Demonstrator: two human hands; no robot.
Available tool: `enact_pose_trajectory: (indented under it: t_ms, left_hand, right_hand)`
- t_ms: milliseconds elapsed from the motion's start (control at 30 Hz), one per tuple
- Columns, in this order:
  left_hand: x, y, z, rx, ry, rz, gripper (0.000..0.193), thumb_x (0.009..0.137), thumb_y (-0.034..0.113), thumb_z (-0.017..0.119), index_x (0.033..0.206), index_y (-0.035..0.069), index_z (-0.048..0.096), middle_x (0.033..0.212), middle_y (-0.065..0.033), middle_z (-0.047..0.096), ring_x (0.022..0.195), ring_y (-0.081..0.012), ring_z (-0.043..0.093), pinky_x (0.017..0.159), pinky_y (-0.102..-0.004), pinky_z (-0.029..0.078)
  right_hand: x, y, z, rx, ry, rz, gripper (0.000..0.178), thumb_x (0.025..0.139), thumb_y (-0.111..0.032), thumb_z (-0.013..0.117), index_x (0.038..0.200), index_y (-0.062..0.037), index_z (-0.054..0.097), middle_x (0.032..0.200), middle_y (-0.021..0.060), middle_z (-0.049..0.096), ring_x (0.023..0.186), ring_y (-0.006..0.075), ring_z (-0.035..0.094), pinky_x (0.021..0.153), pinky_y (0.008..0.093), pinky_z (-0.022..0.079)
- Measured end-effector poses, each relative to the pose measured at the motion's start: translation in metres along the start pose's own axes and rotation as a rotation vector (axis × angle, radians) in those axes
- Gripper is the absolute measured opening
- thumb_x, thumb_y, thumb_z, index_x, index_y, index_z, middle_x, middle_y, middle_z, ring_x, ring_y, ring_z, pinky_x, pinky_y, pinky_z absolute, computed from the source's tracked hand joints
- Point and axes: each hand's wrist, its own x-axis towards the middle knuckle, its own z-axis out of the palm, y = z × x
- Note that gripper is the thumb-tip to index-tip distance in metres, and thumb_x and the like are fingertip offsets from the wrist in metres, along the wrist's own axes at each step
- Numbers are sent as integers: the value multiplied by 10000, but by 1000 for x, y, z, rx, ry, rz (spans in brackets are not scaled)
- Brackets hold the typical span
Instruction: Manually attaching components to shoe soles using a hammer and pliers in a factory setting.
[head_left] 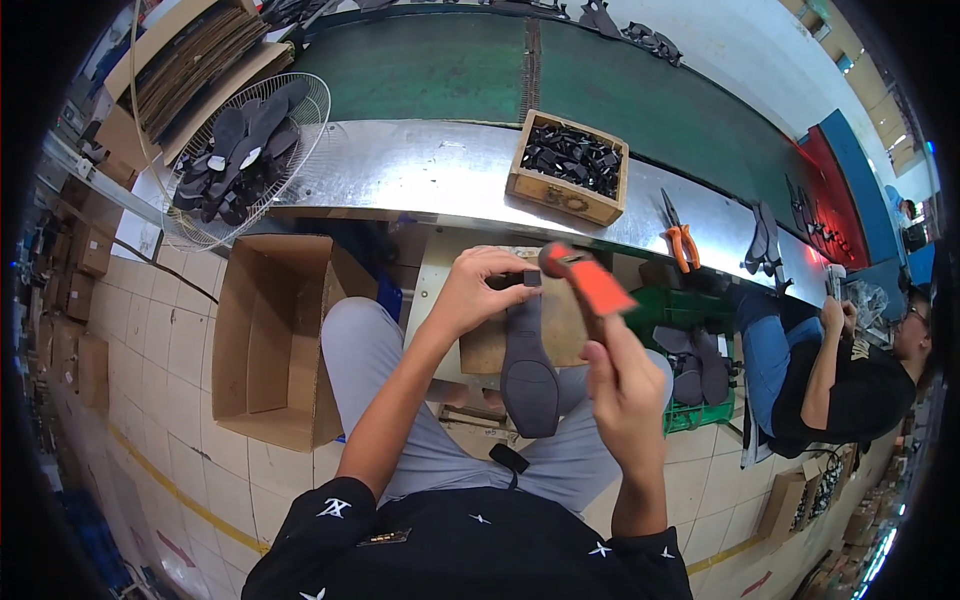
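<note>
A dark grey shoe sole (530, 385) lies over a wooden board (480, 345) between my knees, its broad toe end toward me. My left hand (480, 290) pinches a small black heel block (532, 279) at the sole's narrow far end. The thumb and forefinger are closed on its side. My right hand (625, 385) grips a hammer (600, 287) with an orange-red part near its head. The hammer is slightly blurred. Its head hangs just right of the heel block, apart from my left fingers.
A wooden box (570, 205) of small black pieces stands on the metal bench edge (410, 175), with orange-handled pliers (680, 235) to its right. At left are a wire basket (300, 150) of soles and a cardboard box (270, 340). A green crate (690, 415) and a seated person (850, 380) are right.
</note>
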Motion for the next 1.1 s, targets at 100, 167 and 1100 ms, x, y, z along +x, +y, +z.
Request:
enact_pose_trajectory:
  t_ms: [100,167,1100]
  left_hand:
    - [-6,2,4,120,-20,0,638,772,286,800,1331,90,563,1125,-49,728,1126,-260,624,1076,-450,329]
    - [-11,0,3,214,-31,-4,829,786,323,794,1491,99,421,1210,-41,710,1223,-272,588,1145,-494,258]
    - [-89,146,-17,-560,-443,-287,233,874,168,750,893,-21,616,832,-71,576,811,-161,620,649,-295,466]
  right_hand:
    - [-22,-18,-25,87,140,-73,271,950,-17,607,1210,58,586,1027,196,656,695,302,630,656,342,519]
    - [-29,-37,-30,251,74,131,280,940,-4,598,1214,50,591,1080,214,666,747,325,661,691,370,542]
    - [18,62,27,-681,-209,-322,487,911,-176,687,1378,-95,573,1079,122,654,834,287,654,710,375,515]
